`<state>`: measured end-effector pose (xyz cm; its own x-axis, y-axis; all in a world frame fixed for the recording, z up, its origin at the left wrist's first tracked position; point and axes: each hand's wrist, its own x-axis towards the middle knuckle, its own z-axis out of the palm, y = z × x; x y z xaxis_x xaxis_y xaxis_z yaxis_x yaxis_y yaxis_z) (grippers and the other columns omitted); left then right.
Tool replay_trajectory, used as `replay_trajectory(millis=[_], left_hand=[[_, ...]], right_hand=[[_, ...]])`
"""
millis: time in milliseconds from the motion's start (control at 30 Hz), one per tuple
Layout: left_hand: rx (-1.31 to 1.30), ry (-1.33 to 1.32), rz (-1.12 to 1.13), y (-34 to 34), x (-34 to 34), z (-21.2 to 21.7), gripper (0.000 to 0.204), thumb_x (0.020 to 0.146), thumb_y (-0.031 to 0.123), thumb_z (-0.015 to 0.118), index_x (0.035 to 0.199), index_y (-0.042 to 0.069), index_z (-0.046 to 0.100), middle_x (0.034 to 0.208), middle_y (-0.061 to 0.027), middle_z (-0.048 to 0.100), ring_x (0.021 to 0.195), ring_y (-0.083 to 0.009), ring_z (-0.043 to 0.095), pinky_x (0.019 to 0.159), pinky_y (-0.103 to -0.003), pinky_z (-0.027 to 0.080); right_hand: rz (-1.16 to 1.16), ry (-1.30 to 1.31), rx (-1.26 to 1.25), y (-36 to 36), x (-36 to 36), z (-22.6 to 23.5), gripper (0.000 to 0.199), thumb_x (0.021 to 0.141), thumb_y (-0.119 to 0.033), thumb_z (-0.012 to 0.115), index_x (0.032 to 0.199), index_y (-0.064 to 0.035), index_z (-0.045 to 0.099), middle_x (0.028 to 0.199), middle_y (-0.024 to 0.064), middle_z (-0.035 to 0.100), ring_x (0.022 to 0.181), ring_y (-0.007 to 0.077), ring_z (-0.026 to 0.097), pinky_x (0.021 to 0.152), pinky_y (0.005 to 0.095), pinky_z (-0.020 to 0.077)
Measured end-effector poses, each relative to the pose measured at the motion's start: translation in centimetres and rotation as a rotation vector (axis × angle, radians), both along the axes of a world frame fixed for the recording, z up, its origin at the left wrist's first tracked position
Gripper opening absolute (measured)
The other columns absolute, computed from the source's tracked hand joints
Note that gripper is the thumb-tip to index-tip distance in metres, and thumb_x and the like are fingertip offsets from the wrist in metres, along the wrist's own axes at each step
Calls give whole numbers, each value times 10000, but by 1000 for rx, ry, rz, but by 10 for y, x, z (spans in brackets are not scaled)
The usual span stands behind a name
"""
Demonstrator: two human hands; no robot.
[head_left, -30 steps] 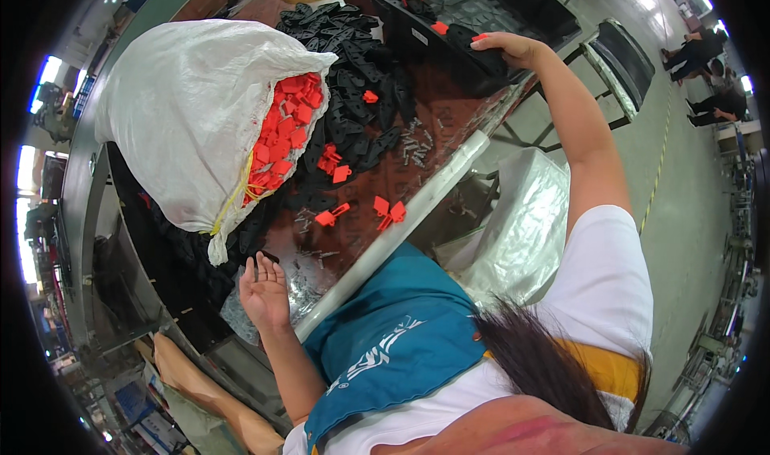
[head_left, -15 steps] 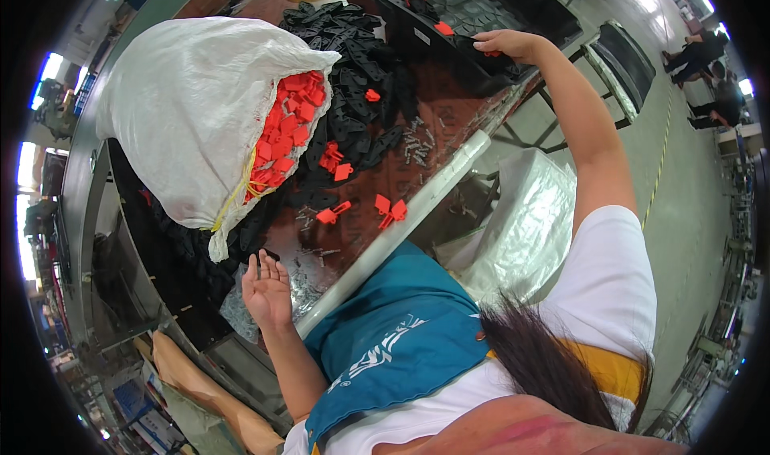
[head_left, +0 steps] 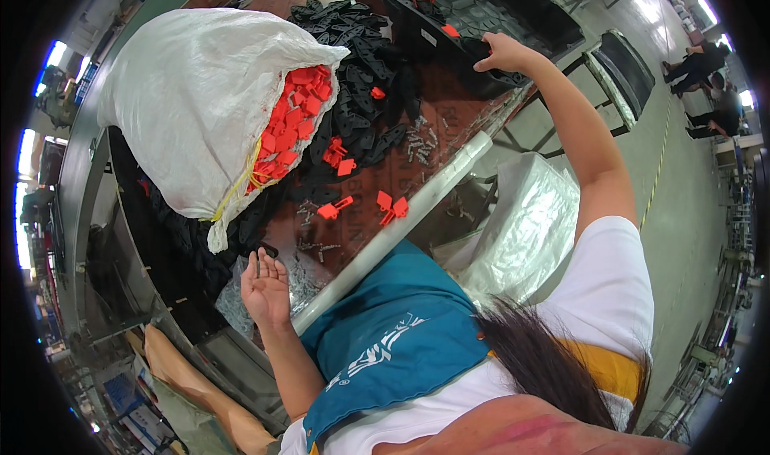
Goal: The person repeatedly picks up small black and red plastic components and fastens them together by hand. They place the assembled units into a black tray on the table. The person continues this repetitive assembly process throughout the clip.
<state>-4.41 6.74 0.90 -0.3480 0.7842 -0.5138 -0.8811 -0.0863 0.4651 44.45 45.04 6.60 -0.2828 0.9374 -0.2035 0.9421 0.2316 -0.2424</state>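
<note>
My left hand point(head_left: 266, 293) is palm up at the near left of the table, fingers curled around a small black plastic piece point(head_left: 268, 250) that shows at the fingertips. My right hand point(head_left: 510, 56) reaches to the near edge of a black plastic bin point(head_left: 449, 52), thumb and forefinger spread apart with nothing visible between them. Red clips point(head_left: 451, 31) and black pieces lie inside the bin's near side. Between my hands a heap of flat black plastic pieces point(head_left: 353, 78) covers the table, with loose red clips point(head_left: 393, 208) and small metal pins point(head_left: 420, 141) scattered around.
A large white woven sack point(head_left: 200, 110) spills red clips at its mouth. A pale padded roll point(head_left: 401, 230) runs along the table's near edge. Clear plastic bags point(head_left: 521, 222) hang below on the right. A black-backed chair point(head_left: 622, 70) stands beyond; people point(head_left: 698, 66) are farther off.
My right hand has opened at the bin, and the red bit under its fingers no longer shows. My left hand has hardly moved. The view has shifted slightly.
</note>
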Motion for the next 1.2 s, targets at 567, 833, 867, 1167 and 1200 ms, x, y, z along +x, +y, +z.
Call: replay_trajectory(millis=[567,833,867,1167,1200], left_hand=[[-56,39,9,-2,-2,-3,337,901,145,533,1205,5,497,1155,-112,586,940,-204,594,850,-360,494],[-140,48,84,-9,-10,-3,357,876,131,548,1205,0,501,1147,-107,576,946,-208,589,840,-355,499],[-139,50,82,-10,-9,-2,358,876,131,549,1205,0,500,1146,-107,576,944,-207,588,840,-355,499],[-137,41,40,2,-3,-3,374,871,125,552,1216,-4,487,1136,-112,575,931,-206,586,837,-349,495],[-122,40,23,4,-2,-3,375,871,124,552,1217,-4,487,1138,-112,575,931,-206,586,836,-349,495]], right_hand=[[-302,752,-269,33,42,30,466,744,-348,783,1077,-58,632,883,-2,619,733,104,559,649,255,448],[-497,467,-215,79,71,-27,816,684,-424,817,1310,-37,463,961,4,560,782,110,483,666,297,410],[-522,443,-244,67,60,-26,916,685,-433,814,1386,-31,382,1119,43,542,888,137,492,740,318,420],[-419,468,-355,66,62,-61,747,786,-506,683,1271,32,501,1227,156,553,1122,267,513,927,364,394],[-425,510,-383,69,62,-65,739,793,-521,670,1264,25,510,1222,152,555,1123,267,513,926,367,393]])
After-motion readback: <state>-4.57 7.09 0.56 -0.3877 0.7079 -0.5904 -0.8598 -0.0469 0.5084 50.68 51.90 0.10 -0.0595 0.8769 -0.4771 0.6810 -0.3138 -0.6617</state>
